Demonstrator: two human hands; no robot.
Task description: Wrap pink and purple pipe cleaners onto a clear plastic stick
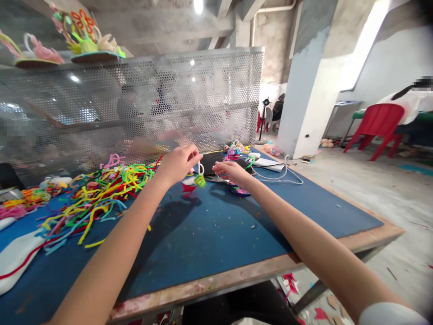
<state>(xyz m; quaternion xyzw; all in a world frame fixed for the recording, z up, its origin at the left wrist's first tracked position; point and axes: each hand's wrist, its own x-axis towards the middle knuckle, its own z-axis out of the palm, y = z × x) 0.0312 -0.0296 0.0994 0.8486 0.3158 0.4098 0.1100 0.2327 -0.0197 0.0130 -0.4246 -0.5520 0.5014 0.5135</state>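
My left hand (181, 163) is raised over the middle of the blue table mat, thumb and fingers pinched together. From them hangs a small fuzzy ornament: a white pipe-cleaner loop (201, 169) with a green and yellow striped piece (200, 181) below it. A red fuzzy piece (188, 189) shows just beneath that hand; whether it is joined to the ornament I cannot tell. To the right, my right hand (233, 173) has its fingertips closed together, and anything between them is too small to make out. Scissors (216, 179) lie just below its fingertips.
Loose colourful pipe cleaners (98, 194) are heaped on the left, beside a white object with a red strand (20, 262). A perforated metal screen (189, 104) stands behind the table. A white cable (294, 180) and a small colourful pile (237, 148) lie at back right.
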